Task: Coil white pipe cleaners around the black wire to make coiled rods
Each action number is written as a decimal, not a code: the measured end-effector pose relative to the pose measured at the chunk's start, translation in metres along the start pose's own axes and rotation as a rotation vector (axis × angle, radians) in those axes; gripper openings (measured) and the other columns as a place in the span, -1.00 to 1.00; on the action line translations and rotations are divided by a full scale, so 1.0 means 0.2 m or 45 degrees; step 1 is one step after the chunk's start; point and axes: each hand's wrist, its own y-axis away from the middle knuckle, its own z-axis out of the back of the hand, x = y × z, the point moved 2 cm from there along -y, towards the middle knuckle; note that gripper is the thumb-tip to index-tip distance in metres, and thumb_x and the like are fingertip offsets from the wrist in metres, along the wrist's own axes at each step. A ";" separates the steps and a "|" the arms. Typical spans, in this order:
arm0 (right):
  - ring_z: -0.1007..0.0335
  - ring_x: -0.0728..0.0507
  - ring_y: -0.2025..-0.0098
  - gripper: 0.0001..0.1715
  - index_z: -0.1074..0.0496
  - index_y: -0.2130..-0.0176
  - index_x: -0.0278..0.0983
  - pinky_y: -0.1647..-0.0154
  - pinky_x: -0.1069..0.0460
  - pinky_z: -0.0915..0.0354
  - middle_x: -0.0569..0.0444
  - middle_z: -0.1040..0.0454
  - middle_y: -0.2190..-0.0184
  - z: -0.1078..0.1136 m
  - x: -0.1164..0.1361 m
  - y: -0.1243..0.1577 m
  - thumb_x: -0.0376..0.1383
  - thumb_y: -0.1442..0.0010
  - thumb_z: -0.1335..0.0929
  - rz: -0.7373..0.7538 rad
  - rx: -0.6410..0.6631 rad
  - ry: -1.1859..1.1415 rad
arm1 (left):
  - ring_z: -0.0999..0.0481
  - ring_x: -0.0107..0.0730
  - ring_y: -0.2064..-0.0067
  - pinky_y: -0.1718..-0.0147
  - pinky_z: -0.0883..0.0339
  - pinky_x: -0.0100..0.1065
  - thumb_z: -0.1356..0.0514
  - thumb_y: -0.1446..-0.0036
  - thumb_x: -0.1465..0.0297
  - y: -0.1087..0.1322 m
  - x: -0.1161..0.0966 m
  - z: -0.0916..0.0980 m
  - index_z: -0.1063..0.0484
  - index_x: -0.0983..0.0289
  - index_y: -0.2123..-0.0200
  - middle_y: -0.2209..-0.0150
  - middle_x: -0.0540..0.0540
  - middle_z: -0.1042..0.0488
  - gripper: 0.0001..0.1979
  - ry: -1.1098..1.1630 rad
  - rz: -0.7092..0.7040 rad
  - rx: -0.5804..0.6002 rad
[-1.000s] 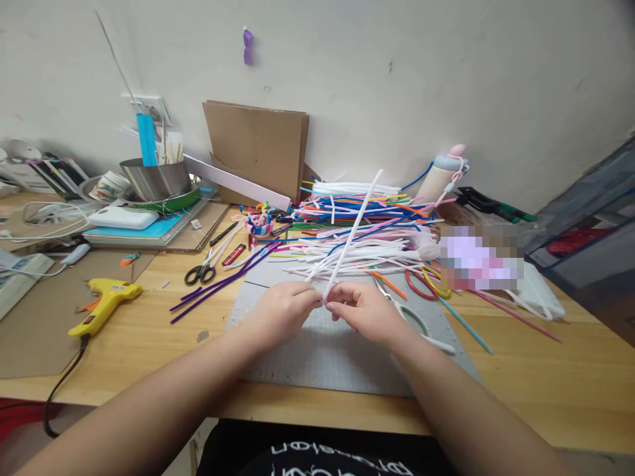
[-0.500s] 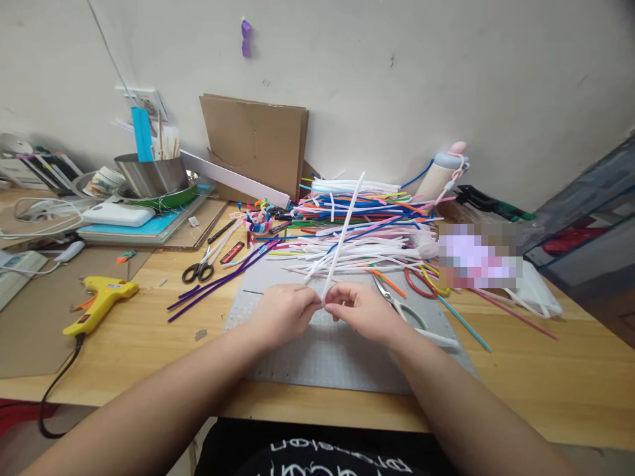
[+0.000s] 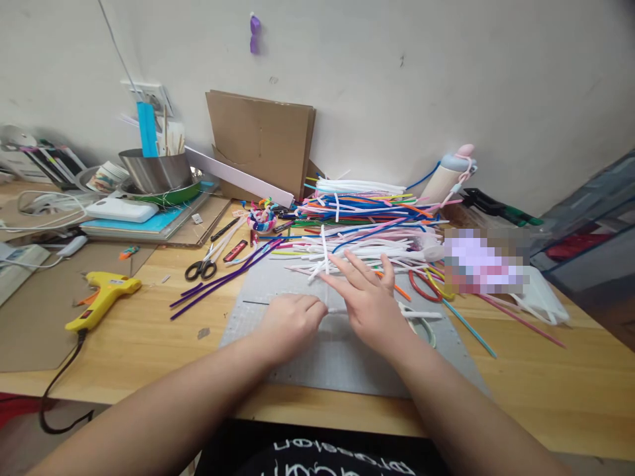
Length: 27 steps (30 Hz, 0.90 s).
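My left hand [image 3: 292,327] is closed over the grey cutting mat [image 3: 307,370], pinching a white pipe cleaner [image 3: 325,248] between thumb and index finger. One white length stands up from the pinch, blurred low down. Another white length [image 3: 426,315] reaches right behind my other hand; whether the two are joined I cannot tell. My right hand [image 3: 372,304] is open, fingers spread, just right of the upright length; whether it touches it is unclear. Beneath the right hand lie light-handled scissors [image 3: 424,330], partly hidden.
Piled pipe cleaners [image 3: 367,211] lie behind the mat. To the left are black-handled scissors [image 3: 201,270], purple pipe cleaners [image 3: 223,281] and a yellow glue gun [image 3: 106,294]. Cardboard sheets [image 3: 260,142] lean on the wall; a bottle [image 3: 446,175] stands at back right.
My right hand has let go of the white pipe cleaner and spread its fingers. The upright length now leans less and reaches less high. My left hand keeps its pinch.
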 end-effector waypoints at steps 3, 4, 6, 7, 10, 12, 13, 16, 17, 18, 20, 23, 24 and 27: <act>0.02 -0.20 -0.25 -0.73 -0.40 0.27 -0.16 -0.17 -0.38 0.53 0.18 -0.22 -0.18 0.00 -0.03 -0.02 -0.46 -0.21 -0.20 0.151 0.149 0.110 | -0.44 -0.36 0.45 0.49 -0.23 -0.37 0.00 -0.15 0.53 0.01 -0.01 0.00 -0.40 0.30 0.41 0.47 0.05 -0.47 -0.80 -0.029 -0.082 0.003; -0.05 -0.19 -0.21 -0.75 -0.40 0.31 -0.17 -0.17 -0.37 0.47 0.17 -0.31 -0.12 0.00 -0.03 -0.02 -0.44 -0.23 -0.20 0.185 0.183 0.121 | -0.43 -0.37 0.46 0.51 -0.22 -0.38 0.00 -0.15 0.53 0.01 -0.01 0.00 -0.40 0.30 0.42 0.48 0.05 -0.46 -0.80 -0.031 -0.074 0.015; -0.24 -0.15 -0.04 -0.75 -0.40 0.34 -0.19 -0.15 -0.29 0.24 0.13 -0.47 0.11 0.00 -0.02 -0.02 -0.43 -0.24 -0.20 0.235 0.233 0.143 | -0.42 -0.38 0.49 0.53 -0.20 -0.39 0.00 -0.15 0.51 0.01 0.00 0.01 -0.40 0.30 0.44 0.51 0.06 -0.45 -0.79 -0.021 -0.001 0.040; -0.30 -0.14 0.08 -0.76 -0.40 0.34 -0.21 -0.09 -0.23 0.10 0.11 -0.50 0.24 0.01 -0.01 -0.02 -0.42 -0.24 -0.20 0.253 0.251 0.161 | -0.43 -0.38 0.49 0.53 -0.20 -0.40 -0.01 -0.15 0.50 0.01 0.01 0.01 -0.41 0.30 0.44 0.52 0.07 -0.46 -0.79 -0.004 0.056 0.052; -0.29 -0.12 0.34 -0.77 -0.40 0.41 -0.26 0.23 -0.06 -0.07 0.06 -0.44 0.47 0.02 0.07 0.00 -0.37 -0.24 -0.22 0.268 0.250 0.224 | -0.46 -0.36 0.47 0.52 -0.21 -0.40 -0.03 -0.15 0.46 0.01 0.03 0.03 -0.42 0.29 0.44 0.50 0.08 -0.49 -0.80 0.052 0.217 0.051; -0.27 -0.12 0.39 -0.74 -0.40 0.44 -0.28 0.34 -0.03 -0.02 0.04 -0.42 0.51 0.03 0.12 0.02 -0.34 -0.24 -0.21 0.210 0.193 0.227 | -0.48 -0.34 0.45 0.51 -0.22 -0.39 -0.04 -0.16 0.43 0.01 0.05 0.04 -0.43 0.28 0.42 0.47 0.09 -0.52 -0.80 0.078 0.296 0.028; -0.27 -0.11 0.41 -0.72 -0.40 0.43 -0.28 0.37 -0.02 -0.01 0.04 -0.42 0.51 0.03 0.14 0.03 -0.33 -0.24 -0.21 0.159 0.154 0.219 | -0.49 -0.34 0.44 0.50 -0.23 -0.39 -0.04 -0.17 0.41 0.01 0.05 0.05 -0.43 0.27 0.41 0.45 0.09 -0.53 -0.80 0.102 0.333 0.011; -0.31 -0.09 0.44 -0.73 -0.44 0.36 -0.26 0.39 -0.01 0.00 0.04 -0.46 0.49 0.04 0.17 0.05 -0.30 -0.25 -0.21 -0.015 0.033 0.207 | -0.50 -0.36 0.41 0.47 -0.24 -0.40 -0.04 -0.18 0.38 0.02 0.06 0.08 -0.43 0.26 0.40 0.44 0.08 -0.54 -0.80 0.236 0.425 -0.041; -0.33 -0.09 0.43 -0.75 -0.45 0.32 -0.25 0.39 0.00 -0.01 0.04 -0.48 0.47 0.03 0.17 0.06 -0.29 -0.25 -0.21 -0.058 0.006 0.204 | -0.50 -0.36 0.40 0.46 -0.25 -0.40 -0.04 -0.18 0.38 0.02 0.07 0.08 -0.43 0.26 0.39 0.43 0.08 -0.54 -0.80 0.282 0.438 -0.057; -0.34 -0.09 0.43 -0.76 -0.45 0.29 -0.24 0.39 0.00 -0.01 0.04 -0.50 0.44 0.03 0.17 0.06 -0.28 -0.25 -0.22 -0.087 -0.009 0.191 | -0.50 -0.36 0.39 0.44 -0.25 -0.40 -0.04 -0.18 0.39 0.02 0.07 0.09 -0.43 0.26 0.39 0.42 0.08 -0.54 -0.81 0.321 0.446 -0.075; -0.38 -0.10 0.41 -0.78 -0.45 0.27 -0.24 0.39 0.01 -0.03 0.05 -0.51 0.43 0.02 0.18 0.06 -0.29 -0.24 -0.22 -0.133 -0.002 0.114 | -0.50 -0.36 0.39 0.42 -0.27 -0.39 -0.06 -0.16 0.41 0.02 0.08 0.09 -0.44 0.26 0.39 0.42 0.08 -0.53 -0.83 0.413 0.471 -0.104; -0.36 -0.06 0.49 -0.80 -0.44 0.29 -0.23 0.45 0.04 -0.05 0.10 -0.48 0.51 0.00 0.18 0.06 -0.29 -0.23 -0.23 -0.245 0.026 -0.091 | -0.47 -0.40 0.42 0.43 -0.28 -0.40 -0.09 -0.13 0.42 0.02 0.09 0.11 -0.43 0.27 0.42 0.47 0.04 -0.51 -0.85 0.658 0.590 -0.098; -0.34 -0.05 0.53 -0.81 -0.43 0.30 -0.23 0.48 0.05 -0.05 0.12 -0.46 0.55 -0.01 0.17 0.06 -0.28 -0.22 -0.24 -0.294 0.040 -0.163 | -0.46 -0.43 0.47 0.46 -0.28 -0.41 -0.10 -0.12 0.41 0.01 0.10 0.11 -0.42 0.27 0.44 0.50 0.02 -0.49 -0.85 0.786 0.670 -0.076; -0.26 -0.02 0.59 -0.82 -0.41 0.32 -0.23 0.54 0.08 -0.05 0.17 -0.38 0.63 -0.04 0.16 0.06 -0.26 -0.22 -0.24 -0.414 0.097 -0.376 | -0.35 -0.55 0.65 0.65 -0.21 -0.49 -0.12 -0.10 0.36 0.01 0.12 0.10 -0.37 0.30 0.49 0.62 -0.05 -0.39 -0.83 1.290 0.988 0.041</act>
